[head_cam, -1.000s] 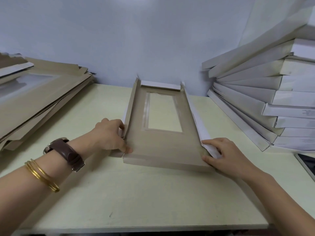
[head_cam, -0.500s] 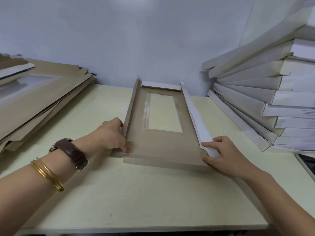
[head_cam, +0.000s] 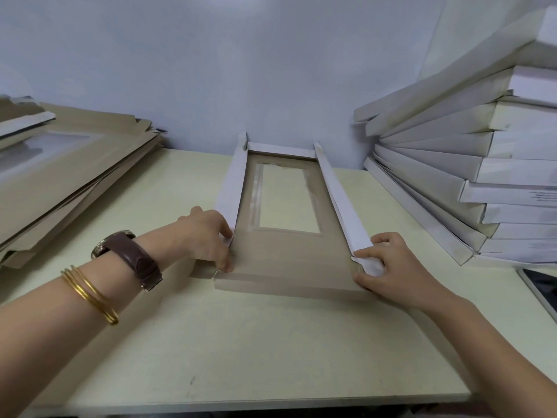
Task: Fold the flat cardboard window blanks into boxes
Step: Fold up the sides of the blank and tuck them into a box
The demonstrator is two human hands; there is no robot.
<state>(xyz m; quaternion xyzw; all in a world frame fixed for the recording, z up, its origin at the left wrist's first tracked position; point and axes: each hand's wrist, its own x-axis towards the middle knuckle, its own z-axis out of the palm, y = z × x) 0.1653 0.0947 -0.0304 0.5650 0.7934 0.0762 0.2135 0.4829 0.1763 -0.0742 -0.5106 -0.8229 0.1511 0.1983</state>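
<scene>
While the half-folded blank (head_cam: 286, 260) lies in the middle of the counter (head_cam: 241, 342), brown inner face up, both hands work at its near corners. Its clear window (head_cam: 286, 200) sits in the far half of the panel, and the pale counter shows through it. The left flap (head_cam: 233, 188) and the right flap (head_cam: 340, 194) are both raised along the long sides and lean inward, white faces showing. The far flap (head_cam: 278, 149) stands up against the wall, and the near flap (head_cam: 286, 283) lies low toward the person, brown side up.

The left hand (head_cam: 208, 236) has its fingers curled round the near end of the left flap. The right hand (head_cam: 388, 267) pinches the small white tab (head_cam: 372, 265) at the near end of the right flap, forefinger on top; the thumb seems to press the corner just below, though that spot is hard to read.

A brown-strapped watch (head_cam: 132, 257) and gold bangles (head_cam: 90, 294) are on the left forearm. A pile of flat brown blanks (head_cam: 60, 176) lies on the left of the counter, well apart from the work. A leaning stack of white folded boxes (head_cam: 482, 164) fills the right side, and a dark screen (head_cam: 539, 291) shows at the right edge.
</scene>
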